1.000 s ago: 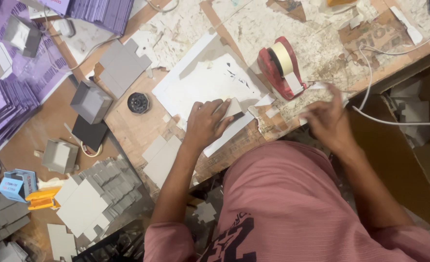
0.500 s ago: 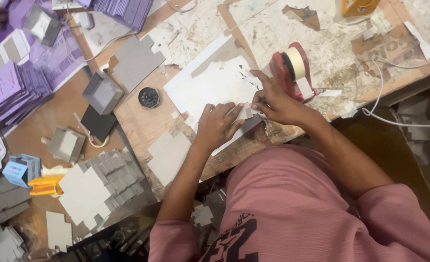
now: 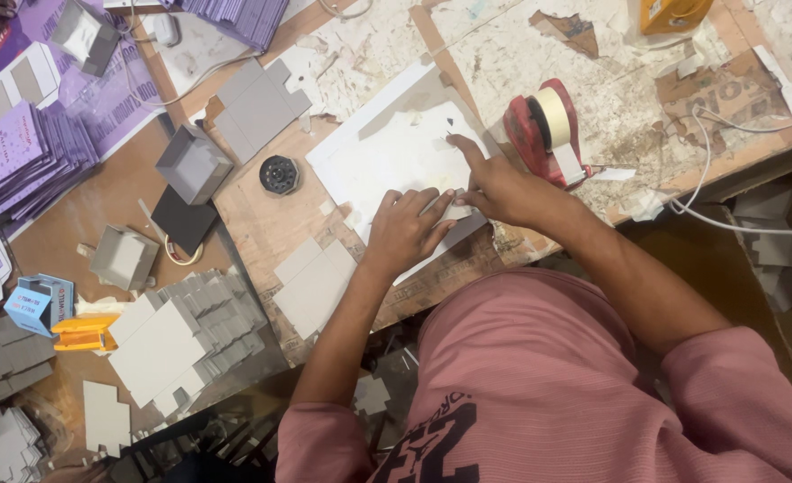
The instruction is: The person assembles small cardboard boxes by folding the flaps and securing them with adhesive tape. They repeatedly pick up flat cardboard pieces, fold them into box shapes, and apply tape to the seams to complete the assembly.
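- White sheet (image 3: pixel 387 161): flat on the bench (image 3: pixel 262 224), set at a slant, directly ahead of the person; both hands rest on its near right part.
- Left hand (image 3: pixel 406 231): palm down, fingers spread and flat, pressing the sheet's near edge; grips nothing.
- Right hand (image 3: pixel 494 186): touching the left, forefinger stretched out along the sheet, other fingers curled low; whether it pinches anything cannot be told.
- Tape dispenser (image 3: pixel 546 132): red, upright, just right of the right hand, off the sheet's right edge.
- Black round lid (image 3: pixel 279 174): just left of the sheet.
- Grey card blanks (image 3: pixel 313 284): near left of the left forearm, at the bench's near edge.
- White cable (image 3: pixel 727 224): along the right near edge.
- Open room: bare bench between lid and blanks; far side of the sheet uncovered.
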